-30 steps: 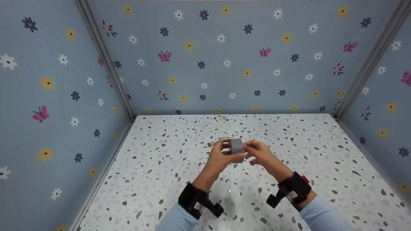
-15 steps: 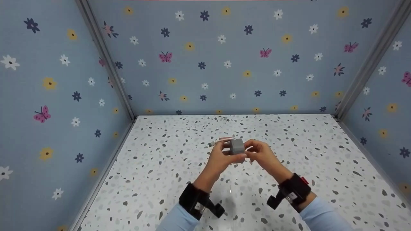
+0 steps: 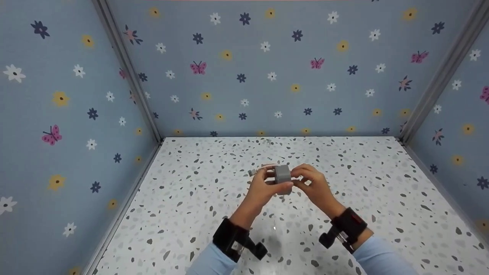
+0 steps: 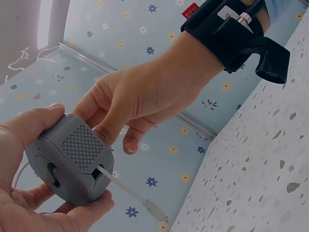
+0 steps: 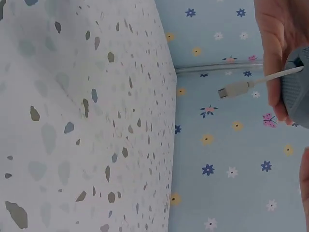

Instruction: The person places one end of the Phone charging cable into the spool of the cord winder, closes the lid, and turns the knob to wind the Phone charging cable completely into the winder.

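Note:
A grey, chunky cable winder (image 4: 72, 157) with a diamond-textured side and a round disc on one face is held up above the table. My left hand (image 3: 263, 189) grips it, thumb on one side and fingers on the other. Out of a slot runs a white cable (image 5: 277, 76), which ends in a small flat plug (image 5: 235, 90). In the head view this plug points left, past my left fingers. My right hand (image 3: 315, 185) has its thumb and bent fingers at the winder's right side. Which part they pinch is hidden behind the winder.
A white speckled tabletop (image 3: 191, 214) lies below both hands. Blue flower-patterned panels (image 3: 244, 68) with metal corner posts (image 3: 126, 68) enclose it at the back and sides. Each wrist carries a black camera strap (image 3: 230, 238).
My right wrist has turned a little and the back of the hand has shifted slightly right, fingertips staying at the winder. The left hand and winder keep nearly the same place.

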Demonstrator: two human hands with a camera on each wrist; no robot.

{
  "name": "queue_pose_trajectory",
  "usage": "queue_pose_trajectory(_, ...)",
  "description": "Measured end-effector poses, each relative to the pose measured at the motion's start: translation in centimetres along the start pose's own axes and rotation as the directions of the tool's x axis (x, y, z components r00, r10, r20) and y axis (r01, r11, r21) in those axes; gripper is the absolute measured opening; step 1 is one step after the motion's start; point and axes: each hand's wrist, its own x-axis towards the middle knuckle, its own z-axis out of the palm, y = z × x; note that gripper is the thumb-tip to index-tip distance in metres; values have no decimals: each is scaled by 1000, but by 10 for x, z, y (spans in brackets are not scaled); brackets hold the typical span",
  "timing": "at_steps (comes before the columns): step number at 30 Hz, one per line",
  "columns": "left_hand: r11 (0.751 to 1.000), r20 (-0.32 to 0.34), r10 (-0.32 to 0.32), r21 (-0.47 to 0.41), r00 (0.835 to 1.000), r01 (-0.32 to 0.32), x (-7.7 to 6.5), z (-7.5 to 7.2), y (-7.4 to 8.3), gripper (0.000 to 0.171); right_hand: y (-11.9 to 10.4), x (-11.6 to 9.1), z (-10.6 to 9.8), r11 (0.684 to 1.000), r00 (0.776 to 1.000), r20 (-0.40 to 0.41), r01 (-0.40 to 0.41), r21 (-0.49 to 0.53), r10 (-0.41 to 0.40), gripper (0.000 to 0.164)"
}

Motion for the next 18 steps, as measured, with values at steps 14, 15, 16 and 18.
queue_pose_trajectory(14, 999, -39, -22, 34, 999, 23, 0, -1, 2, 78, 18, -6, 7, 953, 976, 88, -213, 215, 198, 15)
queue_pose_trajectory(15, 999, -37, -21, 40, 999, 22, 0, -2, 2, 78, 22, -6, 7, 987, 994, 60, -96, 131, 89, 18)
queue_pose_trajectory(16, 999, -33, -23, 41, 999, 24, 0, -2, 2, 78, 25, -7, 6, 999, 999, 36, 26, 38, -28, 23)
queue_pose_trajectory(18, 999, -16, -25, 33, 1000, 26, 0, -3, 1, 78, 30, -6, 5, 964, 971, 2, 236, -119, -237, 28)
